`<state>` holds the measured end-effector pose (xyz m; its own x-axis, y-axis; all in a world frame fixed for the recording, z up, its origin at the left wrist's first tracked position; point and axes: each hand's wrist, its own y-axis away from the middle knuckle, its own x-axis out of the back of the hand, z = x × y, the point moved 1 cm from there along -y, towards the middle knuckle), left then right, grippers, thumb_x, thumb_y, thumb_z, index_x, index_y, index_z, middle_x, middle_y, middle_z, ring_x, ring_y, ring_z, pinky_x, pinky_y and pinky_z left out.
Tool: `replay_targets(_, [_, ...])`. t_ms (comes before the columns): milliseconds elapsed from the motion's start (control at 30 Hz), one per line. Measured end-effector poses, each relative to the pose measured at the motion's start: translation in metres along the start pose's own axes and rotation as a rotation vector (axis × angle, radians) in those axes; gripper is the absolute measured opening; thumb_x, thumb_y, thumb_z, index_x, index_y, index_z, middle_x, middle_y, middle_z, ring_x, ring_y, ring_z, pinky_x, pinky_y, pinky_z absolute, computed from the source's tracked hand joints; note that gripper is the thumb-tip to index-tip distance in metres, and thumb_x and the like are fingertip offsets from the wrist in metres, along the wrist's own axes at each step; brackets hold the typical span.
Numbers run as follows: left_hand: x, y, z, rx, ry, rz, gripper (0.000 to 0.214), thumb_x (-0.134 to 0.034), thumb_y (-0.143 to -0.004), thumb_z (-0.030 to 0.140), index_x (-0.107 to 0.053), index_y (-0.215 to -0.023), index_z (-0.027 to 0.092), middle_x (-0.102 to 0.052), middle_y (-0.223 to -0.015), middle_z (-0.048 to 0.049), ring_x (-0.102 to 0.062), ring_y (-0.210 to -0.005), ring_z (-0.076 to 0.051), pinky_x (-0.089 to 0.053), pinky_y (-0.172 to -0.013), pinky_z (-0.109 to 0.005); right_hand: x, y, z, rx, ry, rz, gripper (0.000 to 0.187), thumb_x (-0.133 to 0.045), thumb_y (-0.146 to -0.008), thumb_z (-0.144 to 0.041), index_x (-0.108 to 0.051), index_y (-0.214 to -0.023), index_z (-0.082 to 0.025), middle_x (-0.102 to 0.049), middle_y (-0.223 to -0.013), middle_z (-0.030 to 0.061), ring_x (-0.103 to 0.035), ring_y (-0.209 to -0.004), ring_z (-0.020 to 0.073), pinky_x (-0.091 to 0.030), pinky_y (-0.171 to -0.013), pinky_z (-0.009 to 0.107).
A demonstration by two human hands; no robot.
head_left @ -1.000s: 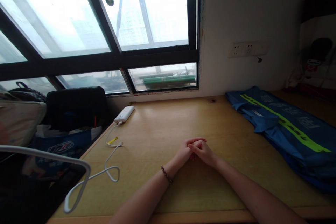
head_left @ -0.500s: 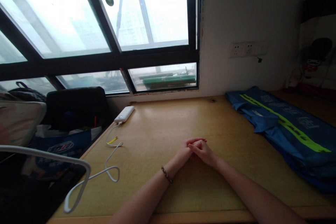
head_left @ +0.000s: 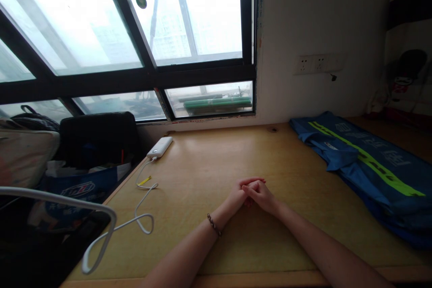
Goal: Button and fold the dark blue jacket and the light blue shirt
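My left hand [head_left: 238, 194] and my right hand [head_left: 265, 195] are clasped together above the middle of the wooden desk [head_left: 209, 162]. The fingers of each are closed round the other hand, and some fingertips are hidden in the clasp. A dark beaded bracelet [head_left: 213, 225] circles my left wrist. Both forearms reach in from the front edge. No separate object shows between the palms.
A white power bank [head_left: 159, 147] lies at the desk's far left, its white cable [head_left: 141, 224] looping over the left edge. Folded blue clothing [head_left: 367, 162] with a yellow-green stripe covers the right side. Bags [head_left: 84, 193] stand left of the desk; wall sockets [head_left: 312, 64] are behind.
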<state>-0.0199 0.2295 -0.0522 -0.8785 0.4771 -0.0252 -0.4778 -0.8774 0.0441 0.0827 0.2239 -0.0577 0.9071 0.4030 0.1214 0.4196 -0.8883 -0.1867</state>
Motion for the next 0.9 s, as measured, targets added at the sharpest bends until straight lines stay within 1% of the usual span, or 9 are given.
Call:
replay_targets(233, [0.0007,0.0,-0.0005,0.017,-0.007,-0.001,0.044,-0.053,-0.07,0.036,-0.061,-0.106,0.012,-0.057,-0.06,-0.0002,-0.04,-0.038,-0.005,-0.031,-0.035,-0.016,0.0004,0.0005,0.0002,-0.001,0.024,0.002,0.056,-0.046,-0.075,-0.058,-0.054,-0.042,-0.013,-0.051,-0.039,0.0014,-0.048,-0.038,0.0095,-0.037,-0.04,0.02])
replay_targets(400, [0.0002,0.0013,0.0025,0.029,-0.023,0.006,0.046,-0.054,-0.068,0.037,-0.061,-0.106,0.012,-0.055,-0.054,0.0006,-0.038,-0.037,-0.005,-0.03,-0.036,-0.017,0.0002,0.0008,0.0001,0.003,0.03,0.003,0.056,-0.045,-0.075,-0.058,-0.054,-0.042,-0.014,-0.051,-0.039,0.0014,-0.048,-0.038,0.0095,-0.037,-0.04,0.02])
replay_targets(533, [-0.0004,0.0016,0.004,0.031,-0.039,0.006,0.047,-0.054,-0.068,0.04,-0.062,-0.106,0.013,-0.054,-0.054,0.001,-0.039,-0.037,-0.006,-0.031,-0.036,-0.018,0.0001,0.0008,-0.0005,0.006,0.037,0.0,0.056,-0.045,-0.075,-0.058,-0.054,-0.042,-0.014,-0.051,-0.039,0.0012,-0.048,-0.038,0.0093,-0.037,-0.04,0.02])
replay_targets(767, [0.0011,0.0009,-0.0006,0.019,-0.025,0.003,0.042,-0.053,-0.069,0.034,-0.062,-0.105,0.013,-0.057,-0.059,0.0008,-0.038,-0.039,-0.005,-0.03,-0.037,-0.017,0.0,0.0007,-0.0023,0.005,0.024,-0.003,0.056,-0.045,-0.075,-0.058,-0.054,-0.042,-0.014,-0.051,-0.039,0.0015,-0.047,-0.037,0.0094,-0.036,-0.04,0.02])
replay_targets(900, [0.0009,0.0016,0.0011,0.005,-0.019,-0.014,0.043,-0.052,-0.071,0.034,-0.061,-0.107,0.012,-0.055,-0.057,0.0008,-0.038,-0.039,-0.005,-0.03,-0.036,-0.017,0.0001,0.0008,-0.0025,-0.006,0.029,-0.001,0.057,-0.045,-0.074,-0.06,-0.054,-0.042,-0.013,-0.051,-0.039,0.0019,-0.048,-0.037,0.0097,-0.036,-0.04,0.021])
